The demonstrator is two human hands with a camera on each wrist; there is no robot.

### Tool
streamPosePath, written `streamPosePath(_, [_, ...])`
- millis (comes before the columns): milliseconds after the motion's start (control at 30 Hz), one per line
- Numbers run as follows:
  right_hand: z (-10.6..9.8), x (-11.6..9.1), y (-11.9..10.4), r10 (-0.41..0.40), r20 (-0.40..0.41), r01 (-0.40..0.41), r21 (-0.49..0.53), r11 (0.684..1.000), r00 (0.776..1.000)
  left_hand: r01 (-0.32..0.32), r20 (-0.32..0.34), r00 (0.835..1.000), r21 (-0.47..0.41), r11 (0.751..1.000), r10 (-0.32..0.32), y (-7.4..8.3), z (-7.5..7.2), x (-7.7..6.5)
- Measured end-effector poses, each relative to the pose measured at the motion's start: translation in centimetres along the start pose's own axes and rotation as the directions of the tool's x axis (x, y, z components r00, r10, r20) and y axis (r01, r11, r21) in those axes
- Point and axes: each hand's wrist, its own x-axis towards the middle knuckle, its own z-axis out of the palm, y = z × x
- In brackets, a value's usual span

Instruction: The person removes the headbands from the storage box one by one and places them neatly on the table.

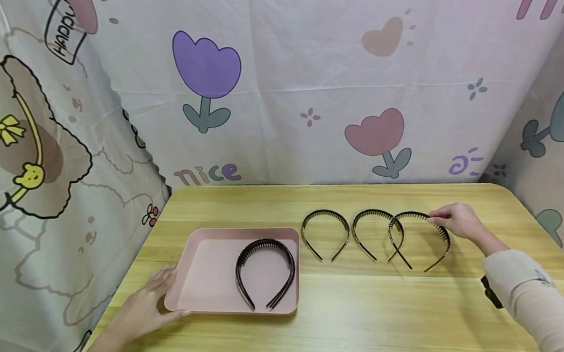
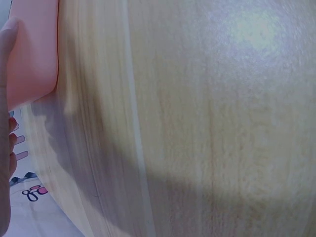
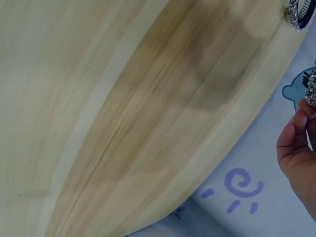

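The pink tray (image 1: 205,275) at left looks like smooth plastic with a soft sheen; the rightmost headband (image 3: 310,91) looks like plastic with a rough, glittering outer face. The wood-grained tabletop (image 1: 363,322) is smooth and glossy, the far curtain (image 1: 284,46) matt, creased cloth.

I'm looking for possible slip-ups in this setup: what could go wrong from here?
1. The held headband, pinched at one side by the right hand, overlaps the next headband in the head view; their teeth might snag.
2. The stacked headbands lie near the right wall of the tray; a knock could disarrange them.
3. The left hand touches the tray's left end; a push might slide it into the nearest headband.
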Motion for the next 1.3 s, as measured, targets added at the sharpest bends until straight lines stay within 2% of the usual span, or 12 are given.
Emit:
streamPosePath(333, [-0.7, -0.3, 1.8, 0.039, 0.013, -0.039, -0.038, 0.999, 0.999, 0.012, 0.003, 1.000, -0.009, 1.000, -0.012, 0.0, -0.1, -0.1])
streamPosePath(567, [-1.1, -0.2, 2.6, 0.009, 0.026, -0.006, -0.082, 0.997, 1.000, 0.016, 0.007, 1.000, -0.019, 1.000, -0.016, 0.1, -0.2, 0.1])
streamPosePath(733, [-1.2, -0.1, 3.1, 0.020, 0.034, -0.017, -0.096, 0.995, 0.999, 0.017, 0.015, 1.000, -0.015, 1.000, -0.017, 0.1, -0.2, 0.0])
streamPosePath(867, [-1.0, -0.2, 3.4, 0.029, 0.039, -0.025, -0.105, 0.994, 0.999, 0.022, 0.024, 0.999, -0.018, 1.000, -0.021, 0.1, -0.2, 0.0])
streamPosePath(1133, [-0.1, 0.1, 4.1, -0.016, 0.000, 0.016, -0.150, 0.989, 1.000, 0.045, 0.037, 0.998, -0.014, 0.999, -0.044, 0.2, -0.3, 0.0])
streamPosePath(1300, [0.3, 0.2, 4.5, -0.004, -0.008, 0.003, -0.133, 0.991, 1.000, 0.056, 0.046, 0.997, -0.003, 0.998, -0.055, 0.2, -0.4, -0.1])
